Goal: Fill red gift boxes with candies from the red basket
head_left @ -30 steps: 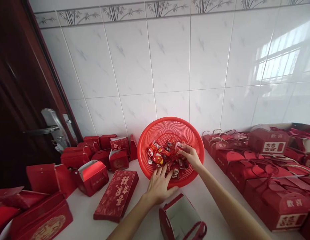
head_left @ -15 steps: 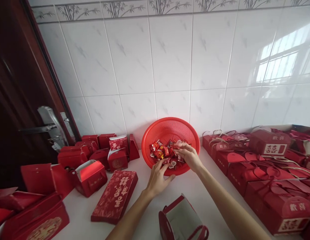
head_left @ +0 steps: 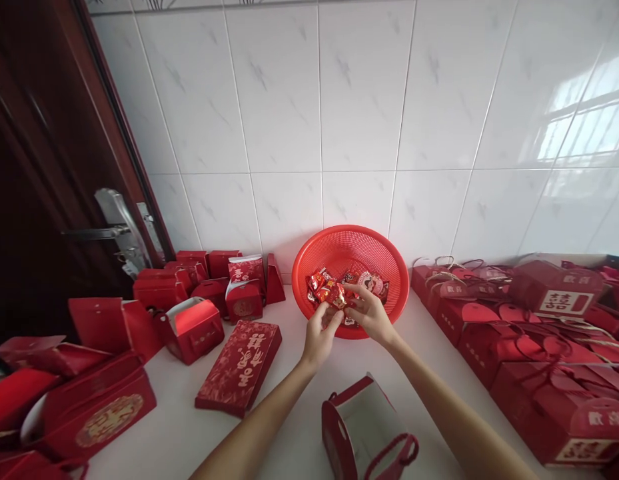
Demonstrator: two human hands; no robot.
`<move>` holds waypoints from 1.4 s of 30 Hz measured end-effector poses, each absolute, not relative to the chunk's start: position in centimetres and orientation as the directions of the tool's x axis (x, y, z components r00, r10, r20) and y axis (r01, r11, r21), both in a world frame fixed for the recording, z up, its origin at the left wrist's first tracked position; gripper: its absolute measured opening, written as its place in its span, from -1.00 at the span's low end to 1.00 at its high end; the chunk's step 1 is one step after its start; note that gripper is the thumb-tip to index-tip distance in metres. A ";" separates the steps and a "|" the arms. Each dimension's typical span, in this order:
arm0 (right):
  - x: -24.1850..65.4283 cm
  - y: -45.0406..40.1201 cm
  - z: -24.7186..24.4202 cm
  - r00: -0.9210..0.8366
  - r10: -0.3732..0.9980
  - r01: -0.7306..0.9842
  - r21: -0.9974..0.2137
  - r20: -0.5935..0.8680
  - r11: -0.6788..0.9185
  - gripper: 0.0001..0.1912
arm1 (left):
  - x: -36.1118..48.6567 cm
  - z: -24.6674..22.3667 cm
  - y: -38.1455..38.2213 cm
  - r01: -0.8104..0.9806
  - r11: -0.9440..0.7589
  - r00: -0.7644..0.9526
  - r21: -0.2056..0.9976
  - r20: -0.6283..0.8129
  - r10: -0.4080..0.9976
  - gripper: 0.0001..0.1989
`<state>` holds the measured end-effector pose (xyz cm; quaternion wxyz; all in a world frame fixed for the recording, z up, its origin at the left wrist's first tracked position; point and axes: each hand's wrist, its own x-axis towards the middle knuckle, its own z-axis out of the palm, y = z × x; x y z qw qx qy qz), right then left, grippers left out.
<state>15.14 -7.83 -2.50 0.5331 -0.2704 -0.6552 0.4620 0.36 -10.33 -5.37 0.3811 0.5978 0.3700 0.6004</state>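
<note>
A red mesh basket (head_left: 349, 233) leans toward me against the tiled wall, with several wrapped candies (head_left: 372, 283) inside. Over its front rim, my left hand (head_left: 322, 333) pinches a shiny red and gold candy (head_left: 338, 295). My right hand (head_left: 368, 313) meets it from the right, its fingers closed on the same candy. Nearer to me, an open red box (head_left: 364, 427) with a pale inside and a twisted red cord handle stands below both hands, untouched.
A flat red box (head_left: 239, 367) with gold characters lies left of centre. Several open red boxes (head_left: 189, 330) crowd the left side, by a dark door (head_left: 44, 133). Closed red gift boxes (head_left: 554, 400) with cords fill the right side. White tiles (head_left: 284, 100) rise behind.
Both hands have come together at the basket's front and now hold a candy between their fingertips. The view has tilted downward and shifted slightly left.
</note>
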 end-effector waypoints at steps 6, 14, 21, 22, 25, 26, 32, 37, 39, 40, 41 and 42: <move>15.3 -8.0 -2.6 -0.276 0.872 -0.154 -0.914 0.404 0.375 -0.64 | 0.2 -5.5 -10.0 -0.030 -0.449 0.006 0.893 0.449 0.893 -0.59; 15.4 -8.7 -2.7 -0.233 0.915 -0.221 -0.934 0.330 0.281 -0.69 | 0.0 -6.0 -10.0 0.086 -0.520 0.063 0.850 0.516 0.854 -0.64; 17.3 -12.2 -4.7 -0.018 0.996 -0.568 -0.821 0.092 0.066 -0.69 | -0.2 -6.1 -10.6 0.248 -0.604 0.092 0.758 0.602 0.793 -0.76; 17.6 -13.0 -5.4 -0.020 0.999 -0.588 -0.808 0.047 0.026 -0.70 | -0.2 -6.0 -10.7 0.268 -0.618 0.102 0.739 0.616 0.781 -0.78; 17.8 -15.0 -7.5 -0.051 0.997 -0.593 -0.802 -0.051 -0.071 -0.72 | -0.2 -5.6 -10.8 0.328 -0.647 0.141 0.688 0.642 0.754 -0.79; 17.6 -15.6 -8.1 -0.062 0.996 -0.594 -0.799 -0.068 -0.091 -0.73 | -0.2 -5.5 -10.7 0.348 -0.651 0.157 0.675 0.643 0.750 -0.79; 16.3 -16.0 -10.2 -0.078 0.997 -0.622 -0.782 0.012 -0.039 -0.86 | -0.5 -3.8 -9.9 0.510 -0.591 0.288 0.625 0.523 0.802 -0.79; 17.0 -15.8 -10.6 -0.202 0.979 -0.573 -0.812 0.005 -0.114 -0.86 | 0.1 -1.0 -8.4 0.671 -0.484 0.406 0.562 0.267 0.874 -0.89; 17.2 -16.1 -10.4 -0.236 0.972 -0.561 -0.815 -0.014 -0.148 -0.83 | 1.0 0.1 -7.8 0.728 -0.449 0.426 0.517 0.172 0.888 -0.91; 17.2 -16.2 -10.2 -0.247 0.969 -0.560 -0.813 -0.018 -0.158 -0.82 | 1.5 0.5 -7.6 0.754 -0.436 0.430 0.492 0.132 0.893 -0.88; 17.3 -16.4 -10.1 -0.256 0.966 -0.561 -0.810 -0.023 -0.168 -0.82 | 2.1 0.8 -7.4 0.776 -0.424 0.431 0.468 0.097 0.897 -0.84; 17.3 -16.5 -9.9 -0.262 0.965 -0.564 -0.807 -0.028 -0.177 -0.82 | 2.7 1.0 -7.2 0.795 -0.412 0.430 0.445 0.066 0.901 -0.78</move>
